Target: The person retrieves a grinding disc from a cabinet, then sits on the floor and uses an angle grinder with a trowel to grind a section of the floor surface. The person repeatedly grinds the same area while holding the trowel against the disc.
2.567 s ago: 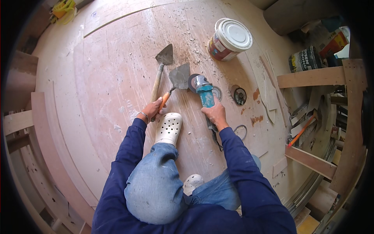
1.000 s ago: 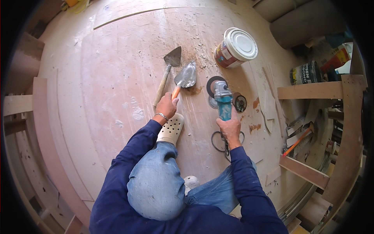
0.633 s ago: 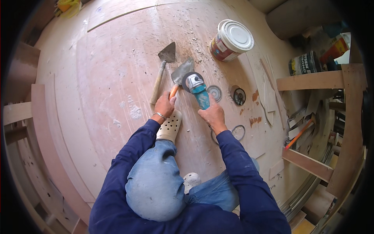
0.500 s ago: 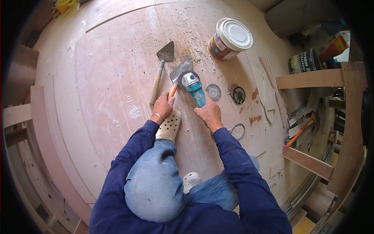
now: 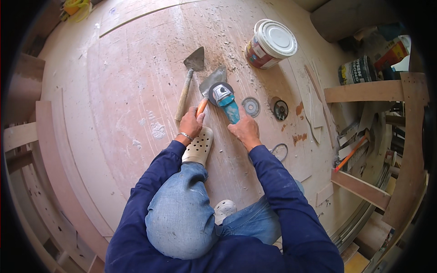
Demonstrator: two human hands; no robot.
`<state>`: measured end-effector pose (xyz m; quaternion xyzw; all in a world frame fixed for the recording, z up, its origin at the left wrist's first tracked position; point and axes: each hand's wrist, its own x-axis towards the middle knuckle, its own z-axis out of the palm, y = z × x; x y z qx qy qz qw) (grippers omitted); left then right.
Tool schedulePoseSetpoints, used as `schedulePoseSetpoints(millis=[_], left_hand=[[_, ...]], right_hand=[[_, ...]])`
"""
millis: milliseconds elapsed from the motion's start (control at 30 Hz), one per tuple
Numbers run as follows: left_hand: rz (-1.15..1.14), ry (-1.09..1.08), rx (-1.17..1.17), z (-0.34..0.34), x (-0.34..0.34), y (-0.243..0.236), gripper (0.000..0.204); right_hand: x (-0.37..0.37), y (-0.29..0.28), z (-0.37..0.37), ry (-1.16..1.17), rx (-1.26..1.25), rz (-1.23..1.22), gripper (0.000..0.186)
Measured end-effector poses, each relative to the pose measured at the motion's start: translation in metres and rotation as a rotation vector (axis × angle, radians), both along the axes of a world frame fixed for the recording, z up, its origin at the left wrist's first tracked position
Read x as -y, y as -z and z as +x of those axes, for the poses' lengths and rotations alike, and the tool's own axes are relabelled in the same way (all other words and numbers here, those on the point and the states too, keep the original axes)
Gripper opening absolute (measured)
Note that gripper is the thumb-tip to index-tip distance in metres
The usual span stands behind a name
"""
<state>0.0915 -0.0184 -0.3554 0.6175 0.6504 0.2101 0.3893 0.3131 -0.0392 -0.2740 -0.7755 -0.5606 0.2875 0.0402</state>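
My left hand (image 5: 191, 123) is closed round the orange handle of a trowel (image 5: 212, 81), whose grey blade points away from me. In my right hand (image 5: 246, 131) is a teal angle grinder (image 5: 231, 110) with a silver head. Its dark disc covers part of the trowel's blade near the neck; whether the two touch, I cannot tell. Left of them a second trowel (image 5: 184, 93) with a worn wooden handle lies on the floor. Just right of the grinder are a grey disc (image 5: 251, 107) and a black disc (image 5: 280, 109).
A lidded white bucket (image 5: 271, 44) stands beyond the discs. Wooden framing (image 5: 364, 91) and a dark tub (image 5: 356, 70) are at the right, with an orange-handled tool (image 5: 351, 152) among scraps. My pale clog (image 5: 199, 144) is close below my left hand. Dust and chips litter the board floor.
Both hands, the trowel and the grinder keep nearly the same place. The view has shifted very slightly, and nothing has been picked up or let go.
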Motion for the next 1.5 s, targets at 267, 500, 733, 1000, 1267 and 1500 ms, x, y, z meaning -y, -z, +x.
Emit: schedulePoseSetpoints(millis=[267,500,733,1000,1267,1500], left_hand=[[-0.002,0.01,0.015,-0.001,0.0,0.002,0.043],[0.028,0.074,0.034,-0.02,0.002,0.015,0.041],[0.092,0.207,-0.069,-0.044,-0.001,0.024,0.042],[0.108,0.257,-0.13,-0.05,-0.006,0.015,0.042],[0.225,0.354,-0.233,-0.048,-0.018,0.0,0.036],[0.334,0.507,-0.325,-0.045,-0.045,-0.022,0.031]], right_hand=[[0.001,0.009,0.007,-0.117,0.1,0.028,0.08],[-0.007,0.013,0.006,-0.148,0.087,0.049,0.079],[-0.014,0.01,0.016,-0.231,0.094,0.072,0.08],[-0.017,-0.003,0.021,-0.266,0.043,0.094,0.081],[-0.03,0.006,0.034,-0.335,0.132,0.122,0.081],[-0.039,0.008,0.056,-0.441,0.138,0.28,0.08]])
